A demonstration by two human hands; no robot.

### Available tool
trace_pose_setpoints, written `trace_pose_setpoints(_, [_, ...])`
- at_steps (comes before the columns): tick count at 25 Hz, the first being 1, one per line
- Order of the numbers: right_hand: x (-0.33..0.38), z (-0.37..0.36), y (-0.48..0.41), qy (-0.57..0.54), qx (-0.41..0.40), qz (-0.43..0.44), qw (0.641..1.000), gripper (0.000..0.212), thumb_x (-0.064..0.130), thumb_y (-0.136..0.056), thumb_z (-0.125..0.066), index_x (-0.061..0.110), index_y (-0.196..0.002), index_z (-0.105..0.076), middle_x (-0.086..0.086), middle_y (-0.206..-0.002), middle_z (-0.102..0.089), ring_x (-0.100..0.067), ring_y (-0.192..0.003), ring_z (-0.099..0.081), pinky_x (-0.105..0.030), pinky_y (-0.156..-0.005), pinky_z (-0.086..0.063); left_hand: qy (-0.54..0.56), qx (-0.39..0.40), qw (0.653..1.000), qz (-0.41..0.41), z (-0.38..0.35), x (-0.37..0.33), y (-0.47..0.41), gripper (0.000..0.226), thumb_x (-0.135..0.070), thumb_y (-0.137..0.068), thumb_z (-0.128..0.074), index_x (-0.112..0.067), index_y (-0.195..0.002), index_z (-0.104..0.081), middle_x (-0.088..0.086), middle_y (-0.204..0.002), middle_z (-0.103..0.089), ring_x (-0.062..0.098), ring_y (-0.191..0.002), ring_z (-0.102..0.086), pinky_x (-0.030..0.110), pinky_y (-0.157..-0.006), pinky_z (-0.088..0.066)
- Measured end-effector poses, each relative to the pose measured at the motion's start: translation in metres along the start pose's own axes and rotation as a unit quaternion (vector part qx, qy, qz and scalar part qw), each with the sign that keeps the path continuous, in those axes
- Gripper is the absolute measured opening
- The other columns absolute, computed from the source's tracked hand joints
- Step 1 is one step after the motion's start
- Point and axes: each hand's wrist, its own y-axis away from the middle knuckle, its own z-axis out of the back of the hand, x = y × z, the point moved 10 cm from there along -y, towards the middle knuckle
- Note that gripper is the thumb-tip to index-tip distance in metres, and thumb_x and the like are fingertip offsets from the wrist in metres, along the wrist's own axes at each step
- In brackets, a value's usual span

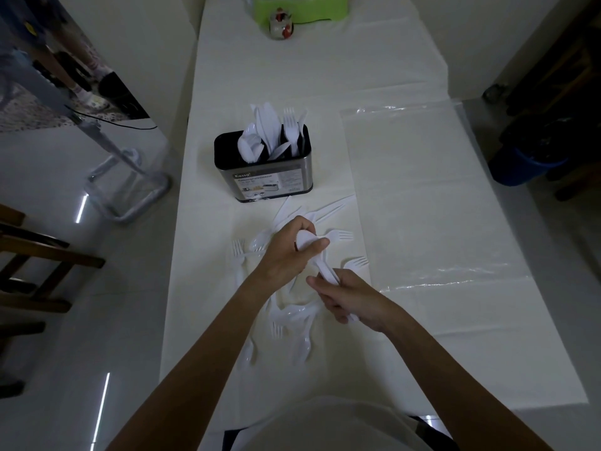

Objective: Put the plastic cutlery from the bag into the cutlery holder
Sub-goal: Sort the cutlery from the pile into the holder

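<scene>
A black and steel cutlery holder stands upright on the white table, with several white plastic spoons, knives and forks sticking out of it. In front of it lies a loose pile of white plastic cutlery, with forks at its edges. My left hand grips the bowl end of a small bunch of white spoons. My right hand grips the handle end of the same bunch. An empty clear plastic bag lies flat to the right.
A green container and a small glass jar sit at the far end of the table. Wooden chair parts and a metal frame stand left of the table. A blue bin is on the floor at the right.
</scene>
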Motion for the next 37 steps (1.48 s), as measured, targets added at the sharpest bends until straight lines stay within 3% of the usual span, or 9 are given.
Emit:
trace_pose_setpoints(2, [0.011, 0.013, 0.002, 0.139, -0.094, 0.055, 0.984, 0.017, 0.033, -0.090, -0.058, 0.019, -0.087, -0.049, 0.006, -0.066, -0.050, -0.006, -0.047, -0.044, -0.015, -0.047, -0.037, -0.037, -0.041, 0.998, -0.013, 0.011, -0.002, -0.004, 0.019, -0.026, -0.085, -0.067, -0.016, -0.085, -0.050, -0.005, -0.069, -0.052, 0.000, -0.049, -0.046, 0.013, -0.044, -0.039])
trace_pose_setpoints(6, [0.024, 0.020, 0.011, 0.322, -0.205, 0.152, 0.912, 0.034, 0.040, -0.091, -0.053, 0.013, -0.112, -0.049, 0.006, -0.080, -0.053, -0.004, -0.059, -0.052, -0.009, -0.053, -0.037, 0.005, -0.090, 0.995, -0.044, 0.025, -0.011, -0.004, 0.009, -0.018, -0.085, -0.067, -0.018, -0.081, -0.058, -0.013, -0.074, -0.058, -0.001, -0.062, -0.053, 0.016, -0.052, -0.044])
trace_pose_setpoints(11, [0.010, 0.004, 0.002, 0.096, -0.037, 0.097, 0.990, 0.018, 0.030, -0.098, -0.045, 0.016, -0.087, -0.047, 0.010, -0.056, -0.044, -0.009, -0.049, -0.041, -0.019, -0.049, -0.036, 0.048, -0.055, 0.996, -0.043, 0.020, -0.016, 0.002, 0.015, -0.010, -0.085, -0.066, -0.017, -0.073, -0.060, -0.013, -0.060, -0.056, 0.000, -0.045, -0.048, 0.012, -0.041, -0.037])
trace_pose_setpoints(14, [0.019, -0.008, 0.005, 0.060, 0.075, 0.050, 0.994, 0.034, 0.037, -0.099, -0.036, 0.010, -0.089, -0.054, 0.002, -0.072, -0.058, -0.012, -0.064, -0.056, -0.023, -0.066, -0.048, 0.021, -0.041, 0.997, -0.055, 0.021, -0.022, -0.002, 0.016, -0.011, -0.082, -0.070, -0.019, -0.071, -0.060, -0.005, -0.069, -0.059, -0.002, -0.055, -0.052, 0.011, -0.050, -0.041])
trace_pose_setpoints(17, [0.040, 0.001, -0.003, 0.175, 0.070, 0.051, 0.981, 0.035, 0.037, -0.100, -0.036, 0.017, -0.101, -0.064, 0.009, -0.092, -0.061, -0.002, -0.085, -0.057, -0.017, -0.080, -0.043, 0.010, -0.008, 0.998, -0.065, 0.016, -0.030, -0.004, 0.015, -0.012, -0.079, -0.072, -0.018, -0.071, -0.061, -0.007, -0.070, -0.059, -0.002, -0.059, -0.053, 0.011, -0.055, -0.042])
trace_pose_setpoints(21, [0.057, 0.009, -0.013, 0.161, 0.081, 0.052, 0.982, 0.019, 0.028, -0.095, -0.051, 0.017, -0.097, -0.066, 0.010, -0.058, -0.039, -0.003, -0.049, -0.039, -0.014, -0.050, -0.034, 0.019, 0.004, 0.998, -0.064, 0.021, -0.039, -0.008, 0.012, -0.011, -0.078, -0.074, -0.007, -0.078, -0.062, -0.007, -0.070, -0.059, -0.003, -0.056, -0.054, 0.010, -0.051, -0.040])
trace_pose_setpoints(28, [0.094, 0.014, -0.033, 0.196, 0.053, 0.079, 0.976, 0.030, 0.029, -0.093, -0.055, 0.002, -0.098, -0.065, 0.004, -0.052, -0.046, -0.008, -0.047, -0.039, -0.021, -0.051, -0.032, 0.061, -0.113, 0.991, -0.032, 0.073, -0.043, -0.016, 0.009, -0.022, -0.088, -0.063, -0.019, -0.096, -0.066, -0.002, -0.076, -0.061, 0.005, -0.039, -0.046, 0.018, -0.038, -0.036])
trace_pose_setpoints(32, [0.151, 0.029, -0.060, 0.144, -0.038, 0.142, 0.979, 0.027, 0.030, -0.092, -0.056, 0.003, -0.087, -0.061, -0.007, -0.063, -0.055, -0.011, -0.052, -0.049, -0.024, -0.054, -0.042, 0.047, -0.341, 0.937, -0.066, 0.170, -0.029, -0.025, 0.024, -0.032, -0.096, -0.047, -0.019, -0.109, -0.062, 0.001, -0.096, -0.062, 0.009, -0.074, -0.054, 0.029, -0.068, -0.047])
trace_pose_setpoints(37, [0.208, 0.032, -0.106, 0.113, -0.109, 0.203, 0.967, 0.036, 0.026, -0.094, -0.053, -0.009, -0.104, -0.056, -0.009, -0.075, -0.059, -0.016, -0.066, -0.057, -0.028, -0.067, -0.055, 0.110, -0.305, 0.944, 0.060, 0.187, 0.026, -0.076, 0.044, -0.026, -0.101, -0.037, -0.016, -0.143, -0.035, 0.003, -0.148, -0.038, 0.016, -0.133, -0.038, 0.021, -0.100, -0.028])
